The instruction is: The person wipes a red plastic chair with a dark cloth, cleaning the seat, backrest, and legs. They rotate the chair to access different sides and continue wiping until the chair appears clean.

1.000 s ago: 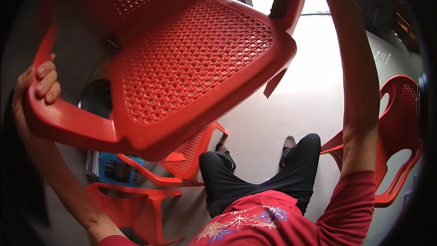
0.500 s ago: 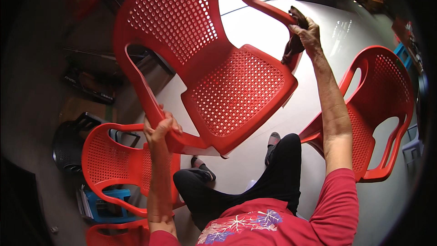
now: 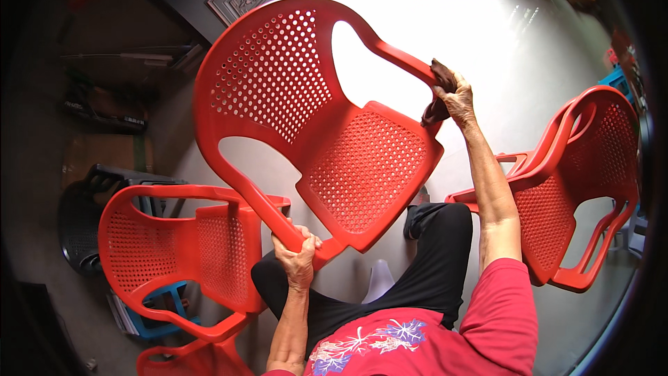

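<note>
A red perforated plastic chair point(image 3: 327, 139) was held tilted in front of the seated person, above the lap. The left hand point(image 3: 298, 256) was clamped around the near armrest's front end; the right hand point(image 3: 458, 97) gripped the far armrest together with a dark cloth point(image 3: 438, 94). Further red chairs stood to the left point(image 3: 174, 251) and right point(image 3: 584, 181) on the pale floor point(image 3: 487, 35).

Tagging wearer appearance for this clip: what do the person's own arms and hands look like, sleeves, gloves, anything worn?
Both forearms are bare. The right arm wears a short red sleeve ending above the elbow; the red top has a floral print in white, blue and purple on the front. Left hand and right hand are ungloved. No watch, ring or bracelet shows. The left sleeve is barely in view at the lower edge.
</note>
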